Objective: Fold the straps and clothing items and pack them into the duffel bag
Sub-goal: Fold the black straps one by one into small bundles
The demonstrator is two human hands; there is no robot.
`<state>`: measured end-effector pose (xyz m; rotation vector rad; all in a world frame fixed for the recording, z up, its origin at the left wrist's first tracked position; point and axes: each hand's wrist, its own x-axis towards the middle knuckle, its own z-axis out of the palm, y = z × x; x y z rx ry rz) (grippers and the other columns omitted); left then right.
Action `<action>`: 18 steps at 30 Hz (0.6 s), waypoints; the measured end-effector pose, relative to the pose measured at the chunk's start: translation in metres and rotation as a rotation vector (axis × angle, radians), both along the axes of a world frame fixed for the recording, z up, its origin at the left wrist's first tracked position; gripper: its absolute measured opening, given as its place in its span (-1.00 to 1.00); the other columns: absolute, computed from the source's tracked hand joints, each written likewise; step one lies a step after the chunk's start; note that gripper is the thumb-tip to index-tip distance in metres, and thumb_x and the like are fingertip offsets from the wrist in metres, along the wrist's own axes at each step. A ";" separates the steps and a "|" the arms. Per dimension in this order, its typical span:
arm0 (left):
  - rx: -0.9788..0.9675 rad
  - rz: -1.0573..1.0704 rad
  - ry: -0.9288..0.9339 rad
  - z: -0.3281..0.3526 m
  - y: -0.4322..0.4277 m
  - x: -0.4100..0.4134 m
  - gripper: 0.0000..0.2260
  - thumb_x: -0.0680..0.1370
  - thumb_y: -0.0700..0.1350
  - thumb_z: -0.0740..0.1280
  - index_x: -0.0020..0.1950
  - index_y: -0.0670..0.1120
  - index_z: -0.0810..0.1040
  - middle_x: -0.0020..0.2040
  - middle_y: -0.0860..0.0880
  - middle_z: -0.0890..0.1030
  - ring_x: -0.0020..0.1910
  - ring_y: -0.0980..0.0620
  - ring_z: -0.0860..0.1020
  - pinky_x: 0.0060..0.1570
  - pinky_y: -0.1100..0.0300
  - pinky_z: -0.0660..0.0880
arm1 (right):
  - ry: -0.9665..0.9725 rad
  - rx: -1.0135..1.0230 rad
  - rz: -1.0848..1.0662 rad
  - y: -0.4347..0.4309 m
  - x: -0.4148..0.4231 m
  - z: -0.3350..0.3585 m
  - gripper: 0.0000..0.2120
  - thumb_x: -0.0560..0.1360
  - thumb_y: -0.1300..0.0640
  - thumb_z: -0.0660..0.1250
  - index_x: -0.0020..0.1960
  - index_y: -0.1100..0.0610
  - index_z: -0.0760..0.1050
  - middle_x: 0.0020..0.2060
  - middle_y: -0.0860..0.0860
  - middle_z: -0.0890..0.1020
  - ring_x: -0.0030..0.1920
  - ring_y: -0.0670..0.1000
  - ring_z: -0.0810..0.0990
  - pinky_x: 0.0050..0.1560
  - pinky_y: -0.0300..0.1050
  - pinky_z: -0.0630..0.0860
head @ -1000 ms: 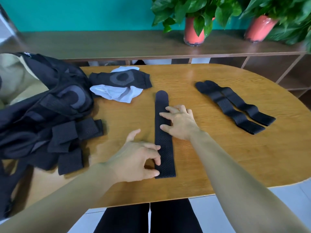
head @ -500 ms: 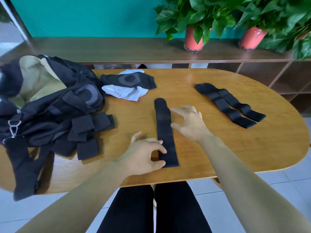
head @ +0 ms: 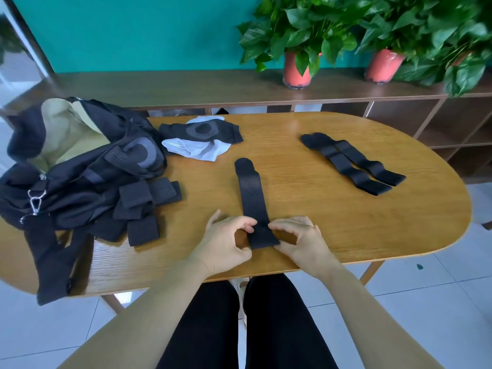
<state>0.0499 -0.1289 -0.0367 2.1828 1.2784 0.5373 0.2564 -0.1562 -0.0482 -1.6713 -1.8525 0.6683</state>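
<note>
Pinching the near end of the black perforated strap [head: 251, 198], we have both hands low in the centre of the frame. Our left hand [head: 226, 243] nips the strap's left edge between thumb and curled fingers, and our right hand [head: 300, 241] does the same on the right edge, fingers bent. The strap lies flat on the wooden worktop [head: 332, 230], running straight away from us toward the middle of the frame, rounded tip farthest up.

At centre left sits a heap of folded straps [head: 149, 201], touching the open black duffel bag [head: 80, 166] that fills the left side, pale lining showing at upper left. Above the strap and a little left, black and white clothing [head: 202, 142] lies crumpled. Right of centre, two more black straps [head: 351, 163] lie side by side, touching, on a slant. Along the top right, potted plants [head: 296, 67] stand on a shelf [head: 186, 86].
</note>
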 end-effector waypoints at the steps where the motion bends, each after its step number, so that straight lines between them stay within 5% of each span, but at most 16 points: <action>1: -0.002 0.011 -0.015 0.000 0.000 0.000 -0.53 0.43 -0.14 0.37 0.32 0.10 0.43 0.11 0.22 0.56 0.17 0.34 0.45 0.51 0.11 -0.18 | 0.016 0.034 -0.025 0.002 -0.002 -0.001 -0.73 0.43 0.10 0.45 0.10 -0.12 0.60 0.08 -0.31 0.55 0.23 -0.21 0.33 0.34 -0.06 0.16; 4: -0.038 0.058 -0.066 -0.001 0.002 0.002 -0.53 0.47 -0.20 0.33 0.36 0.07 0.42 0.16 0.16 0.57 0.19 0.32 0.47 0.52 0.10 -0.11 | 0.076 0.063 -0.143 0.009 -0.010 -0.005 -0.93 0.45 0.04 0.43 -0.07 -0.05 0.65 -0.04 -0.30 0.57 0.18 -0.16 0.36 0.28 -0.09 0.21; 8: -0.085 0.156 -0.158 -0.004 0.004 0.009 -0.52 0.53 -0.24 0.29 0.42 0.06 0.36 0.05 0.11 0.54 0.16 0.16 0.51 0.42 0.07 0.27 | -0.009 0.059 -0.254 0.018 -0.018 -0.006 -0.88 0.48 -0.03 0.38 -0.08 -0.02 0.66 -0.05 -0.13 0.60 0.12 -0.02 0.38 0.18 -0.05 0.32; 11: -0.055 0.214 -0.232 -0.007 0.005 0.013 -0.51 0.56 -0.24 0.30 0.44 0.07 0.31 0.15 0.08 0.52 0.12 0.15 0.56 0.22 0.15 0.48 | -0.019 0.048 -0.292 0.021 -0.021 -0.005 -0.87 0.47 -0.05 0.38 -0.11 -0.03 0.66 -0.09 -0.12 0.62 0.10 -0.01 0.39 0.15 -0.03 0.36; 18: 0.019 0.302 -0.196 -0.012 0.014 0.015 -0.58 0.56 -0.21 0.32 0.40 0.02 0.38 0.28 0.05 0.49 0.00 0.17 0.57 0.11 0.25 0.50 | -0.058 0.058 -0.368 0.026 -0.028 -0.003 -0.85 0.45 -0.06 0.40 -0.18 0.01 0.66 -0.17 -0.12 0.64 0.05 -0.01 0.42 0.09 -0.05 0.40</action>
